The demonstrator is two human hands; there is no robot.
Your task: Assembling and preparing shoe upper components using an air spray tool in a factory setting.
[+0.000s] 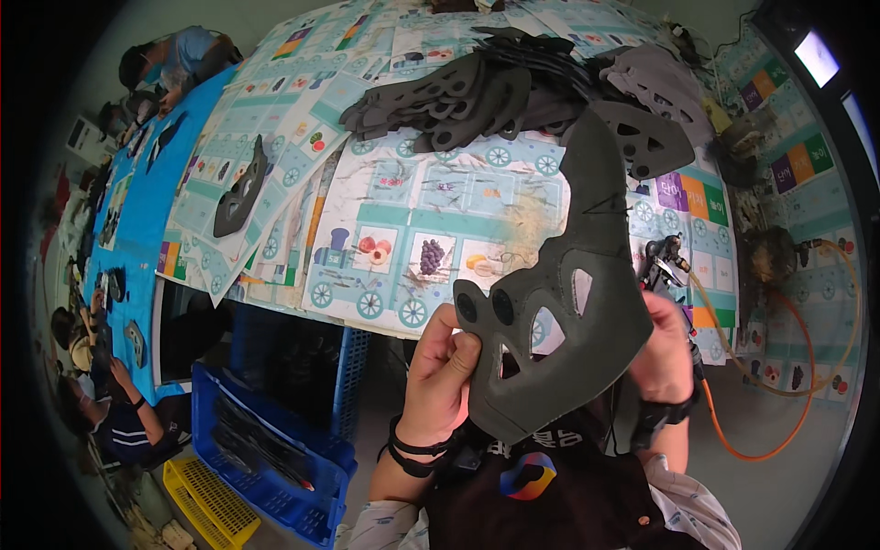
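A dark grey, curved sheet piece (573, 339) with triangular cut-outs and round black spots is held up in front of me, over the table's near edge. My left hand (442, 371) pinches its left edge between thumb and fingers, close to the round spots. At the piece's right edge is my right hand (665, 353), blurred, with its fingers partly hidden behind the piece. Beyond it, a heap of similar dark pieces (449, 96) lies on the table, some overlapping. One more such piece (243, 192) lies alone to the left.
Printed sheets cover the table (376, 211). A black tool (667, 261) and an orange hose (796, 403) are at the right. Below left stand a blue basket (206, 412) holding dark pieces and a yellow basket (197, 500). Other people work along a blue table (188, 151).
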